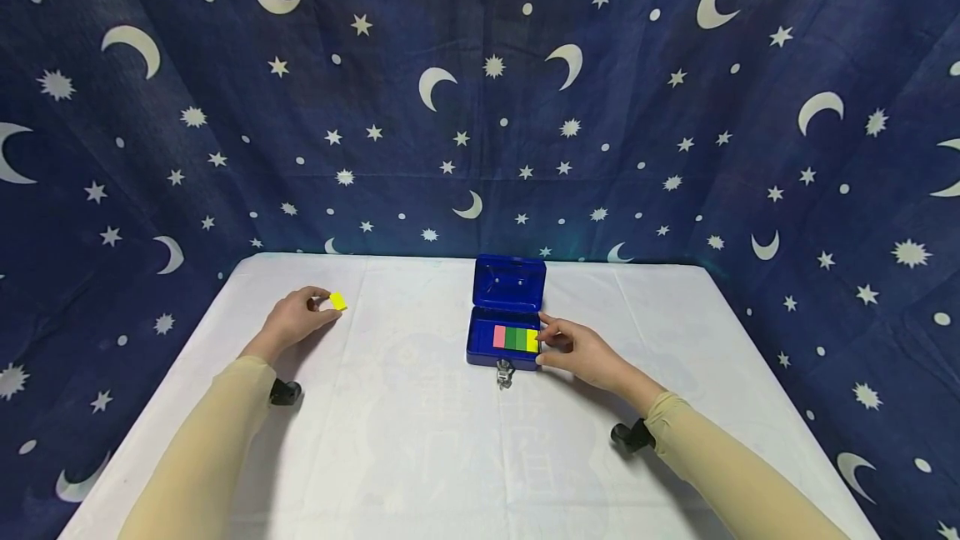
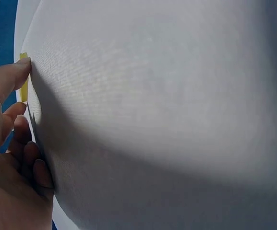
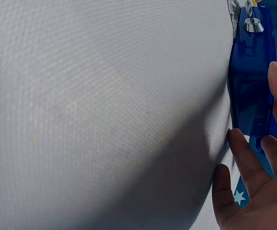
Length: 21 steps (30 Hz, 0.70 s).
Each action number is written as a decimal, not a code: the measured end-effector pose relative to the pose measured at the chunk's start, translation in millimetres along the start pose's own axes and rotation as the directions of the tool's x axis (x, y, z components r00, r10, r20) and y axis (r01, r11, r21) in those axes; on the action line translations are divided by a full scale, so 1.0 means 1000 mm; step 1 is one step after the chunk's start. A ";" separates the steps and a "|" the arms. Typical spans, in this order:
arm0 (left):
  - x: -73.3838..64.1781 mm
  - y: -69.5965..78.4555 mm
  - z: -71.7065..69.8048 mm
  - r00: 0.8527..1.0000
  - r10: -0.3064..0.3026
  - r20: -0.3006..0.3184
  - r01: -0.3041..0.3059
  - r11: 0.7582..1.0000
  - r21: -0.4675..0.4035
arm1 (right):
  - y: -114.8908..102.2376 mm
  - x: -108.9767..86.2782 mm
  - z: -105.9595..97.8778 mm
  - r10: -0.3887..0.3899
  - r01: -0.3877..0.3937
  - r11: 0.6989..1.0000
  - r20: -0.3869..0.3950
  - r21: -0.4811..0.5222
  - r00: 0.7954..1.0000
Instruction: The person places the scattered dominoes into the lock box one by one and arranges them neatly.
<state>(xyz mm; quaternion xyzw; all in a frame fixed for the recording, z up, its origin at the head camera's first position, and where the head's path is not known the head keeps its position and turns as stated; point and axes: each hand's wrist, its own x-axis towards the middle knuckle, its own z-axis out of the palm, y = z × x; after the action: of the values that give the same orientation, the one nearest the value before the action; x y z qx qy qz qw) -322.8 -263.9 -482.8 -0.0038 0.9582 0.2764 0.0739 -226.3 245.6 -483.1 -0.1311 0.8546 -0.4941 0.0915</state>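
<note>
A small flat yellow piece (image 1: 338,301) is pinched between the thumb and fingertips of my left hand (image 1: 296,319), over the table's far left. The left wrist view shows the yellow piece (image 2: 24,91) edge-on, with the other fingers curled loosely below. A blue metal cash box (image 1: 474,348) stands open near the middle. Inside it lie pink, green and yellow strips (image 1: 515,338) side by side. At the box's right side is my right hand (image 1: 588,352), its fingers spread. Its thumb is by the front right corner; a fingertip overlaps the yellow strip. Contact is unclear.
The box lid (image 1: 510,282) leans back, raised. Keys (image 1: 505,373) hang from the lock at the box's front. A white cloth (image 1: 420,440) covers the table. Behind and beside it hangs a dark blue curtain (image 1: 480,148) with moons and stars.
</note>
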 end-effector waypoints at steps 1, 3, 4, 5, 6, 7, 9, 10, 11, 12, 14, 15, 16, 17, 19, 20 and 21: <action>0.000 0.000 0.000 1.000 0.000 0.004 0.000 1.000 -0.005 | 0.000 0.000 0.000 0.001 -0.001 1.000 0.000 0.001 1.000; 0.000 0.000 0.000 1.000 -0.008 0.013 0.008 1.000 -0.019 | 0.000 0.000 0.000 0.006 -0.006 1.000 0.003 -0.011 1.000; 0.000 -0.001 0.000 1.000 -0.012 0.016 0.012 1.000 -0.022 | -0.001 0.000 0.000 0.010 -0.010 1.000 0.004 -0.020 1.000; 0.000 -0.001 -0.001 1.000 -0.016 0.018 0.017 1.000 -0.024 | -0.001 0.000 -0.001 0.014 -0.014 1.000 0.005 -0.026 1.000; 0.000 -0.001 -0.001 1.000 -0.020 0.020 0.021 0.999 -0.026 | -0.002 0.000 -0.001 0.017 -0.017 0.999 0.007 -0.031 1.000; 0.000 -0.001 -0.002 0.999 -0.024 0.022 0.024 0.999 -0.026 | -0.002 0.000 -0.001 0.019 -0.019 0.999 0.008 -0.035 1.000; 0.000 0.000 -0.002 0.999 -0.028 0.023 0.028 0.999 -0.021 | -0.003 -0.001 -0.001 0.019 -0.019 0.999 0.009 -0.037 1.000; 0.000 0.000 -0.002 0.999 -0.031 0.023 0.031 0.999 -0.017 | -0.004 -0.001 -0.002 0.018 -0.017 0.999 0.009 -0.034 1.000; 0.000 0.000 -0.002 0.999 -0.033 0.023 0.033 0.999 -0.017 | -0.004 -0.001 -0.002 0.015 -0.015 0.999 0.010 -0.030 1.000; -0.001 0.001 -0.002 0.999 -0.035 0.024 0.035 0.999 -0.017 | -0.004 -0.001 -0.002 0.012 -0.012 1.000 0.011 -0.026 1.000; -0.001 0.001 -0.002 0.999 -0.038 0.024 0.038 0.999 -0.018 | -0.004 -0.001 -0.001 0.009 -0.009 1.000 0.010 -0.018 1.000; -0.002 0.001 -0.002 0.999 -0.039 0.023 0.039 0.999 -0.019 | -0.004 -0.001 -0.001 0.008 -0.008 1.000 0.009 -0.017 1.000; -0.002 0.001 -0.002 0.999 -0.039 0.022 0.039 0.999 -0.020 | -0.003 -0.001 -0.001 0.008 -0.007 1.000 0.009 -0.018 1.000; -0.002 0.001 -0.003 0.999 -0.038 0.022 0.038 0.999 -0.021 | -0.003 -0.001 -0.001 0.008 -0.008 1.000 0.009 -0.020 1.000; -0.002 0.001 -0.002 0.999 -0.037 0.019 0.037 0.999 -0.022 | -0.002 -0.001 -0.001 0.012 -0.011 1.000 0.008 -0.025 1.000; -0.002 0.001 -0.002 0.999 -0.036 0.019 0.036 0.999 -0.022 | -0.002 -0.001 -0.002 0.010 -0.010 1.000 0.009 -0.030 1.000; -0.002 0.001 -0.002 0.999 -0.035 0.018 0.035 0.999 -0.022 | -0.002 -0.001 -0.002 0.012 -0.012 0.999 0.010 -0.034 1.000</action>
<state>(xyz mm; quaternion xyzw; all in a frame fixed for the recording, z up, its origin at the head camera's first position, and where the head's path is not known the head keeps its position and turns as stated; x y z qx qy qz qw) -321.2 -263.7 -480.2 -0.0191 0.9541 0.2858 0.0870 -225.9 246.3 -480.5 -0.1300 0.8631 -0.4783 0.0966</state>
